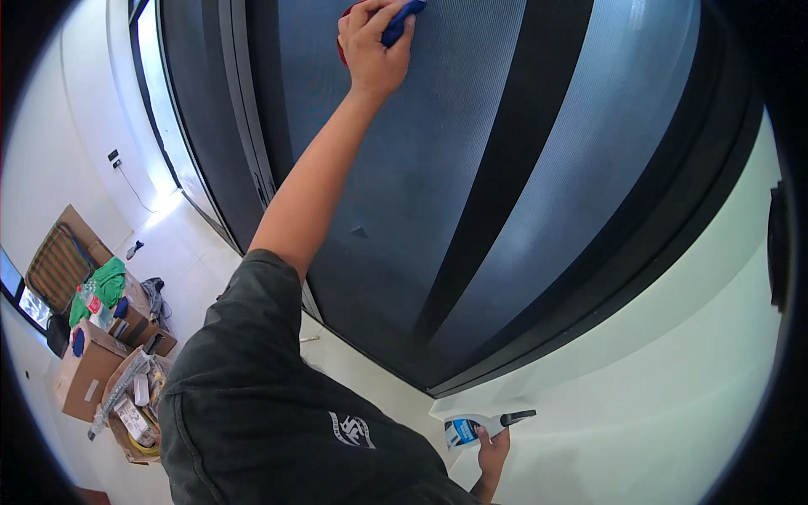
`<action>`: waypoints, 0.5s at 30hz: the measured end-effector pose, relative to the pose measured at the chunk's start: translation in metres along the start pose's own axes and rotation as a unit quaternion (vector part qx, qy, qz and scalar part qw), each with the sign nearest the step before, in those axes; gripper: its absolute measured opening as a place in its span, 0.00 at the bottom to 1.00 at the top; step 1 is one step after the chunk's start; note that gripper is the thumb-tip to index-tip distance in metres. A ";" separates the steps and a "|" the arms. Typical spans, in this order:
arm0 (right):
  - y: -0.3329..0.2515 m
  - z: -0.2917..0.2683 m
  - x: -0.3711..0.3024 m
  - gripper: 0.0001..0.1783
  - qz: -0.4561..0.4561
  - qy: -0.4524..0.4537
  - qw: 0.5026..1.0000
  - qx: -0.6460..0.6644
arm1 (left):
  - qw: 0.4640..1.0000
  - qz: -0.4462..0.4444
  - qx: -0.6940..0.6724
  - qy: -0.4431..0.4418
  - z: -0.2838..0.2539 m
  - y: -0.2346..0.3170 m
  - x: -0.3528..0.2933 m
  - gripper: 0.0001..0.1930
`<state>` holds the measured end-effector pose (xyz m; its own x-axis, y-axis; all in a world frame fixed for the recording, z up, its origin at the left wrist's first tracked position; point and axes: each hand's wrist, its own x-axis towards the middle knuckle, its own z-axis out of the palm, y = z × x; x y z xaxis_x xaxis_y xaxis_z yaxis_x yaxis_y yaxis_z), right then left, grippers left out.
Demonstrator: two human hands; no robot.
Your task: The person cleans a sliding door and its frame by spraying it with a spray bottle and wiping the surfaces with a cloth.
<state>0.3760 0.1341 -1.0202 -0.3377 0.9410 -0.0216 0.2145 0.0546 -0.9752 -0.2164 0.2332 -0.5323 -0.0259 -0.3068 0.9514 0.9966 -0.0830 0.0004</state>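
Note:
My left hand [376,59] reaches up at the end of a stretched arm, with its fingers closed around a bunched blue cloth [399,27]. A strip of red shows on the other side of the fingers; whether it belongs to the same cloth I cannot tell. The hand is up against a dark-framed mesh panel [396,160], near the top of the view. Low on the right, my right hand [493,453] grips a spray bottle [463,432] with a blue label and a black head.
On the left, cardboard boxes [91,370] are heaped with odds and ends, a green cloth [108,284] and a plastic bottle [94,305]. A striped folding frame [59,265] leans behind them. A pale wall [656,412] runs along the right of the dark door frame.

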 end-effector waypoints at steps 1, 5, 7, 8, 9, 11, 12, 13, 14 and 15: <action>-0.001 0.003 -0.002 0.24 0.008 0.003 1.000 -0.001 | 1.000 -0.006 -0.003 -0.006 -0.001 -0.001 -0.009 0.11; -0.010 0.014 -0.011 0.23 0.013 0.037 0.997 0.065 | 0.995 -0.022 -0.052 -0.077 -0.032 0.024 -0.063 0.09; -0.013 0.020 -0.018 0.25 0.024 0.041 0.997 0.065 | 0.994 -0.005 -0.049 -0.097 -0.050 0.034 -0.098 0.10; -0.011 0.020 -0.020 0.25 0.025 0.044 0.997 0.064 | 0.994 -0.007 -0.052 -0.097 -0.052 0.038 -0.113 0.10; -0.007 0.020 -0.023 0.22 0.033 0.046 0.997 0.059 | 0.994 -0.024 -0.042 -0.097 -0.052 0.043 -0.127 0.11; -0.002 0.014 -0.026 0.20 0.041 0.048 0.997 0.049 | 0.994 -0.045 -0.033 -0.096 -0.044 0.047 -0.140 0.12; 0.000 0.010 -0.027 0.21 0.039 0.041 0.998 0.035 | 0.994 -0.077 -0.036 -0.074 -0.039 0.047 -0.144 0.14; 0.004 0.006 -0.030 0.22 0.038 0.036 0.998 0.021 | 0.992 -0.110 -0.041 -0.053 -0.035 0.051 -0.144 0.16; 0.007 0.003 -0.032 0.22 0.038 0.040 0.998 0.018 | 0.991 -0.113 -0.045 -0.052 -0.033 0.056 -0.144 0.16; 0.011 0.002 -0.035 0.25 0.036 0.053 0.998 0.022 | 0.988 -0.139 -0.049 -0.052 -0.030 0.059 -0.143 0.16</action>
<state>0.3889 0.1011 -1.0309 -0.2230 0.9723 -0.0699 0.1937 -0.0260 -0.9807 -0.1559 0.2434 -0.6780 -0.2846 -0.1607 0.9451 0.9393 -0.2439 0.2413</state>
